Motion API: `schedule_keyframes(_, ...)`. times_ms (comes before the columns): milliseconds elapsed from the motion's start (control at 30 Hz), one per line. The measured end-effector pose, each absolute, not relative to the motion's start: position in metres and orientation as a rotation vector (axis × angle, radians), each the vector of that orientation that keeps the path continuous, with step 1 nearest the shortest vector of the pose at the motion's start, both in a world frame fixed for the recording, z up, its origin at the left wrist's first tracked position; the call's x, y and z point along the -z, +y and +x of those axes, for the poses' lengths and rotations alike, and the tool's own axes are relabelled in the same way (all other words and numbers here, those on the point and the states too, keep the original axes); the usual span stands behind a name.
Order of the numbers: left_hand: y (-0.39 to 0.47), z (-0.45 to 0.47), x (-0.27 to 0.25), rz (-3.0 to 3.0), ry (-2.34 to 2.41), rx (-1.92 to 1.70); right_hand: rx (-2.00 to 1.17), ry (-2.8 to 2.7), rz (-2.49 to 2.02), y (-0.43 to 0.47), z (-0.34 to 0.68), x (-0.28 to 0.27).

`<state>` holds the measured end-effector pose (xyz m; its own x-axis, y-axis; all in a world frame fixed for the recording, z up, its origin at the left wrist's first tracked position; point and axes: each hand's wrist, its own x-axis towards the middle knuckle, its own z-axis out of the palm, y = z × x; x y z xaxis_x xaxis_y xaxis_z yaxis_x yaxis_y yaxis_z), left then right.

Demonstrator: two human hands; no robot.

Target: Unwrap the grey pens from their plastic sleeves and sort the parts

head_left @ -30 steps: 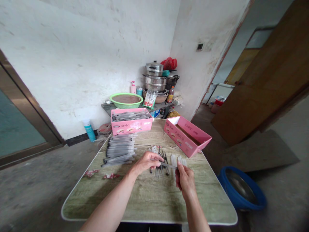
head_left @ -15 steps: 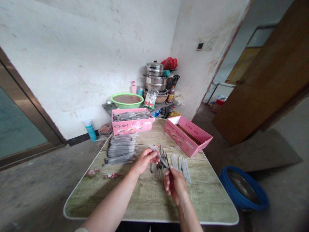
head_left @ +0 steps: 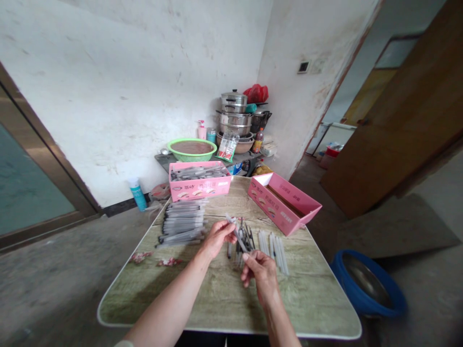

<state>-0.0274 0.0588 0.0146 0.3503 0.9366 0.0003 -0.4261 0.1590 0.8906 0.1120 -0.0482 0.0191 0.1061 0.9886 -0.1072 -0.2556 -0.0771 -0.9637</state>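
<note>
My left hand [head_left: 221, 236] is closed on a slim translucent pen [head_left: 240, 240], held slanting above the table. At the pen's lower end, the thumb and fingers of my right hand [head_left: 261, 271] are pinched together; the tip is hidden there. Beneath the hands lies a loose group of dark, thin pen parts [head_left: 249, 236]. To their right, several clear pen barrels [head_left: 278, 253] rest side by side. Left of my left hand is a stack of grey translucent pens with dark ends [head_left: 183, 222].
A pink box full of pens [head_left: 200, 187] stands at the table's back left. Another pink box [head_left: 278, 205], tilted outward in angle, sits back right. Behind are a green basin [head_left: 191, 155] and stacked pots [head_left: 235, 115]. A blue tub [head_left: 369, 284] stands right of the table [head_left: 217, 303].
My right hand has shifted slightly left and down along the pen, and the pen stands a little steeper. My left hand keeps its hold. The view has moved slightly.
</note>
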Motion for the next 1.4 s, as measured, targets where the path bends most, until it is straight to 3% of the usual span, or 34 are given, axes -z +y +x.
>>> schedule_keyframes(167, 0.0597, -0.0285, -0.0151, 0.967, 0.669, -1.095, -1.437, -0.824, -1.099, -0.0481, 0.1121, -0.0160)
schedule_keyframes(867, 0.0595, -0.0281, -0.0141, 0.997, 0.670, -1.082, -1.481, -0.724, -1.071, -0.0487, 0.1096, -0.0107)
schedule_keyframes(1133, 0.0582, -0.0250, -0.0107, 1.007, 0.705, -1.079, -1.152, -0.853, -1.228, -0.0477, 0.1126, -0.0146)
schedule_keyframes(1400, 0.0592, -0.0260, -0.0073, 1.001, 0.722, -1.100, -1.334, -0.834, -1.157, -0.0490, 0.1116, -0.0102)
